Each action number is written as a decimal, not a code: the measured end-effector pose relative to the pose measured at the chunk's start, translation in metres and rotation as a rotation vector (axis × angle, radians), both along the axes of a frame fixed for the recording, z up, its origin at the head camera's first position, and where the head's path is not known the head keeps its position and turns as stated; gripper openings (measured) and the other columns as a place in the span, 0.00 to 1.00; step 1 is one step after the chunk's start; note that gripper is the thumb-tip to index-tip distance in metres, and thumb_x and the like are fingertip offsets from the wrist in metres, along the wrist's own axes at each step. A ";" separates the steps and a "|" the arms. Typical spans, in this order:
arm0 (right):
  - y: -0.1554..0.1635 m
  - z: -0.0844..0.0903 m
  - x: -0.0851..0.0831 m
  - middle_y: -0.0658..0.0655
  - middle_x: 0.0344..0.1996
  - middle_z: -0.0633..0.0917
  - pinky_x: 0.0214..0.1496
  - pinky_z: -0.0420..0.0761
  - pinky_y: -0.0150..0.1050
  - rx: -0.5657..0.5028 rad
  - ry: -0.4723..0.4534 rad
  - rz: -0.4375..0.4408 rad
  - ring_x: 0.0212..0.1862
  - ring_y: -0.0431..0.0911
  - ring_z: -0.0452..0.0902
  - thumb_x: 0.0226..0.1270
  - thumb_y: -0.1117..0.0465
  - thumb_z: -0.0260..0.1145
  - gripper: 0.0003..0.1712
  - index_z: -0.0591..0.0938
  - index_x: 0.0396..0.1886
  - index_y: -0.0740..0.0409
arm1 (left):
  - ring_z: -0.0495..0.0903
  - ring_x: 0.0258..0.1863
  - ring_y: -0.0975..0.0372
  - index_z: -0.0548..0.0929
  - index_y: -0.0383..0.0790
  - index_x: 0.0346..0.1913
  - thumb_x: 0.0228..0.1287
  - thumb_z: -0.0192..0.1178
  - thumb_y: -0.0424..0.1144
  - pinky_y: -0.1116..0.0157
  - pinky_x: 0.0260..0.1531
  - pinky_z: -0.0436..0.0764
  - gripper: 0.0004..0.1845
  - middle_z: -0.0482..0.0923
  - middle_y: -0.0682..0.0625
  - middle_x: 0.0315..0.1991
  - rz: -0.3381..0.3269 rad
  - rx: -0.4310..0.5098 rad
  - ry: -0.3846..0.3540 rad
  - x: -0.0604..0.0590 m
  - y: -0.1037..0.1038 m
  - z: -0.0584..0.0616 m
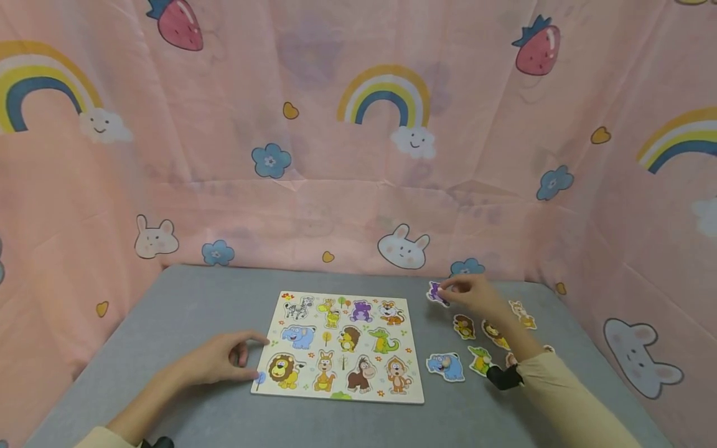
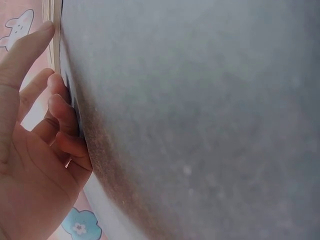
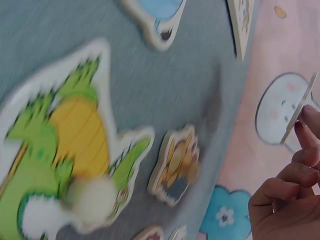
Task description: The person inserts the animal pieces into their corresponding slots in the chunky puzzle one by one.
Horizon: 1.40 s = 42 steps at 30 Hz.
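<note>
A pale wooden puzzle board printed with animals lies flat on the table. My left hand rests at its left side, thumb and forefinger against the edge. In the left wrist view the board's edge meets a fingertip, and the other fingers bend loosely. Beyond the board's far right corner, my right hand pinches a purple hippo puzzle piece. The right wrist view shows that piece edge-on between the fingertips, raised off the table. The hippo's picture shows on the board's top row.
Loose pieces lie right of the board: an elephant, a crocodile, a hedgehog, a lion and a kangaroo. My right forearm partly covers others. Pink patterned cloth hangs behind the grey table.
</note>
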State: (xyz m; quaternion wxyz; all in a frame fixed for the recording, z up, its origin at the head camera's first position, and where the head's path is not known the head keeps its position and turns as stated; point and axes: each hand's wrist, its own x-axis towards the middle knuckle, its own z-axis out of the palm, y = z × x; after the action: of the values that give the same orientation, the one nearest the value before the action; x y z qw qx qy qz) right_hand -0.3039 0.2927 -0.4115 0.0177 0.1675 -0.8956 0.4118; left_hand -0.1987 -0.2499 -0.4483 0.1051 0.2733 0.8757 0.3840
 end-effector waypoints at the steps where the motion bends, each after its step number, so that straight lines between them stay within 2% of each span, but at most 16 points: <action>1: -0.004 0.000 0.000 0.55 0.25 0.75 0.26 0.68 0.36 -0.003 -0.005 0.004 0.28 0.46 0.68 0.67 0.57 0.74 0.11 0.89 0.43 0.60 | 0.71 0.23 0.67 0.80 0.40 0.59 0.59 0.76 0.45 0.68 0.25 0.72 0.28 0.74 0.54 0.27 0.000 0.002 0.000 0.000 0.000 0.000; 10: -0.039 -0.007 -0.007 0.53 0.23 0.75 0.27 0.65 0.36 -0.066 0.007 0.074 0.27 0.45 0.67 0.65 0.61 0.75 0.09 0.89 0.39 0.62 | 0.71 0.24 0.67 0.80 0.41 0.59 0.58 0.76 0.46 0.68 0.26 0.72 0.28 0.74 0.55 0.27 0.006 -0.005 0.001 0.000 -0.001 -0.002; 14: -0.055 -0.012 -0.012 0.53 0.24 0.76 0.29 0.67 0.38 -0.054 0.018 0.108 0.28 0.46 0.68 0.66 0.59 0.75 0.07 0.89 0.39 0.58 | 0.71 0.23 0.67 0.80 0.41 0.58 0.58 0.76 0.45 0.68 0.24 0.72 0.27 0.75 0.54 0.28 0.020 -0.010 -0.013 0.000 -0.001 -0.002; 18: -0.071 -0.017 -0.014 0.52 0.24 0.75 0.28 0.67 0.38 -0.042 0.013 0.153 0.28 0.46 0.67 0.67 0.58 0.74 0.07 0.89 0.39 0.56 | 0.70 0.21 0.67 0.80 0.39 0.58 0.57 0.77 0.43 0.69 0.22 0.71 0.27 0.75 0.53 0.28 0.039 0.001 -0.050 0.001 0.001 0.000; 25: -0.096 -0.023 -0.019 0.51 0.24 0.74 0.28 0.65 0.35 -0.047 0.057 0.211 0.27 0.45 0.66 0.65 0.62 0.75 0.05 0.90 0.38 0.59 | 0.72 0.22 0.64 0.80 0.37 0.58 0.55 0.78 0.39 0.69 0.23 0.71 0.28 0.77 0.51 0.30 0.085 0.035 -0.124 0.001 0.004 0.000; 29: -0.107 -0.024 -0.020 0.51 0.25 0.75 0.31 0.66 0.37 -0.032 0.078 0.227 0.29 0.45 0.67 0.64 0.62 0.75 0.05 0.90 0.37 0.59 | 0.73 0.23 0.62 0.80 0.35 0.58 0.54 0.78 0.36 0.68 0.23 0.72 0.29 0.77 0.50 0.30 0.108 0.051 -0.156 0.001 0.005 0.001; 35: -0.118 -0.029 -0.022 0.51 0.26 0.75 0.32 0.67 0.37 -0.027 0.042 0.223 0.30 0.45 0.68 0.64 0.62 0.75 0.04 0.90 0.37 0.57 | 0.74 0.24 0.60 0.80 0.34 0.58 0.53 0.78 0.34 0.68 0.24 0.73 0.29 0.77 0.50 0.30 0.120 0.051 -0.160 0.003 0.007 0.004; 42: -0.129 -0.036 -0.025 0.50 0.21 0.74 0.25 0.66 0.34 -0.026 0.056 0.242 0.24 0.43 0.66 0.63 0.64 0.75 0.04 0.90 0.36 0.60 | 0.74 0.23 0.60 0.80 0.34 0.58 0.53 0.78 0.33 0.68 0.23 0.72 0.28 0.77 0.50 0.29 0.121 0.057 -0.146 0.005 0.009 0.005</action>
State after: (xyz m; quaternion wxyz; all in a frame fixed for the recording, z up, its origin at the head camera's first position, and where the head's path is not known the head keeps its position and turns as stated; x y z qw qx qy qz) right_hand -0.3290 0.1639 -0.4472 -0.0052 0.2857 -0.8625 0.4177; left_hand -0.1936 -0.2409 -0.4432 0.1377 0.1940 0.8694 0.4331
